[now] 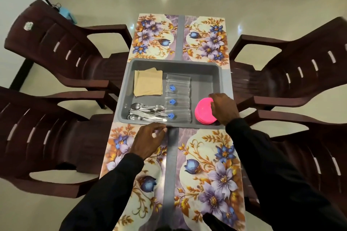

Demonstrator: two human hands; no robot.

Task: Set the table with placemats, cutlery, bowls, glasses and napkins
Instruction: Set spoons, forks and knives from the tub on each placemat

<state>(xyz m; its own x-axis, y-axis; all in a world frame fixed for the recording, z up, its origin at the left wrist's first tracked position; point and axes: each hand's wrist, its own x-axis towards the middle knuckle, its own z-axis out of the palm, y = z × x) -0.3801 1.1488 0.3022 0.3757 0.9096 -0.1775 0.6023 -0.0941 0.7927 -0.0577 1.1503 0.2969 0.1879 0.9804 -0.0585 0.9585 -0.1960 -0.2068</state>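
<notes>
Four flowered placemats (pixel 210 174) already cover the table (pixel 170 165), two at twelve o'clock and two at six, with a grey tray (pixel 176 61) sitting between them. Inside the tray, the pink bowls (pixel 203 110) are stacked in the four o'clock corner. The right hand (pixel 224 108) lies over the stack's three o'clock side, its fingers curled round the rim and gripping it. The left hand (pixel 148 140) hovers at the tray's six o'clock edge with bent fingers reaching the rim; whether it pinches the rim cannot be told.

The bowls look like thin plastic: probably light, stiff enough to lift by the rim and unlikely to break, though nested ones may cling together, so peeling one off the top edge seems wise. The clear glasses (pixel 178 99) lie on their sides at the tray's centre; they would likely roll and slip, so a grasp around the body suits them. Folded napkins (pixel 148 83) at ten o'clock are soft and limp. The cutlery (pixel 146 113) at eight o'clock is tangled and best taken by the handles.
</notes>
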